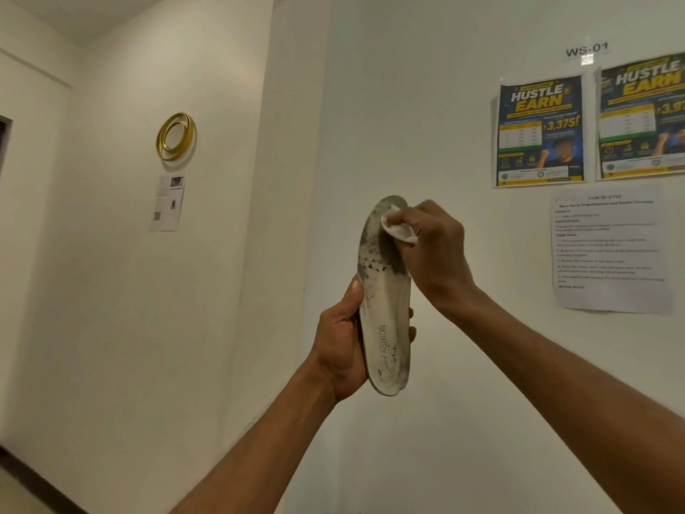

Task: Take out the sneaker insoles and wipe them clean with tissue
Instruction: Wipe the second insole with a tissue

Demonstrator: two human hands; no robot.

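Insole (385, 328) out, gripped upright in left hand (343, 339) — right hand (435, 250) pinching tissue (398, 228) against the toe end — dark grime left there

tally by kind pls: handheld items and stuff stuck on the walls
Insole: 1, held upright in the left hand
Tissue: 1, pressed to the insole's top by the right hand
Hustle & Earn posters: 2
Printed paper sheets: 2
WS-01 label: 1
Gold ring ornament: 1
Total: 8
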